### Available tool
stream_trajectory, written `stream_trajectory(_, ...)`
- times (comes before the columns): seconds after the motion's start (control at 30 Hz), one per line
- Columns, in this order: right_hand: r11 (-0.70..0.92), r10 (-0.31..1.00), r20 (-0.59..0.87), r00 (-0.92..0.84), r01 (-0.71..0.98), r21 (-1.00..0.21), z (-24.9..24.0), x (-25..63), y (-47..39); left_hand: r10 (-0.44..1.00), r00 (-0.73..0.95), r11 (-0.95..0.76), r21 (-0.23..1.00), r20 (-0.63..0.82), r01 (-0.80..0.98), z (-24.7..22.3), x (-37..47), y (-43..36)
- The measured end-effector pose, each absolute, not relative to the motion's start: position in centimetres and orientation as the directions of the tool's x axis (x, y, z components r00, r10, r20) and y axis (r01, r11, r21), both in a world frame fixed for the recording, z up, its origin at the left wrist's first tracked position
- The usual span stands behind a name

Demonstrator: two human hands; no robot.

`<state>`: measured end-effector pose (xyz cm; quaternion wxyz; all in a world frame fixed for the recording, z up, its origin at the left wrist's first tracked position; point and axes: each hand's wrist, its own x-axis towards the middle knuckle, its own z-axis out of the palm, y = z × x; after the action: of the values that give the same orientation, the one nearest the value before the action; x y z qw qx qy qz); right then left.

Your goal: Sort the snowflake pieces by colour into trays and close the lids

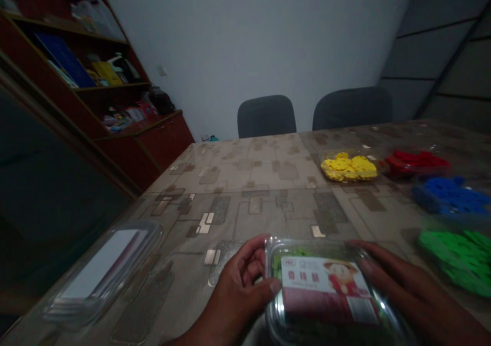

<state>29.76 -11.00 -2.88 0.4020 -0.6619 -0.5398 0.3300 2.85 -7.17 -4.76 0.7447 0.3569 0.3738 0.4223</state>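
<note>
A clear plastic box with a red and white label on its lid is at the bottom of the view, with green pieces showing inside. My left hand grips its left edge, thumb on the lid and fingers curled at the side. On its right side lies my right hand, fingers along the edge of the lid. To the right stand boxes of green pieces, blue pieces, red pieces and yellow pieces.
Stacked clear lids with a label lie at the left on the patterned table. Two dark chairs stand behind its far edge. A red-brown shelf unit is at the back left.
</note>
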Motion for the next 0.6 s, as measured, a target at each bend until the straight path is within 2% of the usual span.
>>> stream_trajectory(0.13,-0.157,0.984,-0.119,0.13,0.332,-0.93,-2.4,29.4,-10.2,0.918,0.319,0.347,0.868,-0.236,-0.356,-4.3,2.9,-7.5)
stream_trajectory(0.27,-0.174,0.977,-0.13,0.171,0.272,-0.946,-2.6,29.6,-8.1,0.924,0.317,0.322,0.882,-0.214,-0.343,-3.6,3.7,-6.7)
stream_trajectory(0.37,-0.183,0.97,-0.145,0.197,0.193,-0.964,-2.5,29.5,-6.1,0.952,0.25,0.25,0.919,-0.176,-0.305,-3.1,4.7,-5.1)
stream_trajectory(0.6,-0.122,0.979,-0.059,0.194,0.329,-0.936,-2.2,29.7,-5.4,0.954,0.228,0.247,0.944,-0.197,-0.217,-3.5,4.9,-3.9)
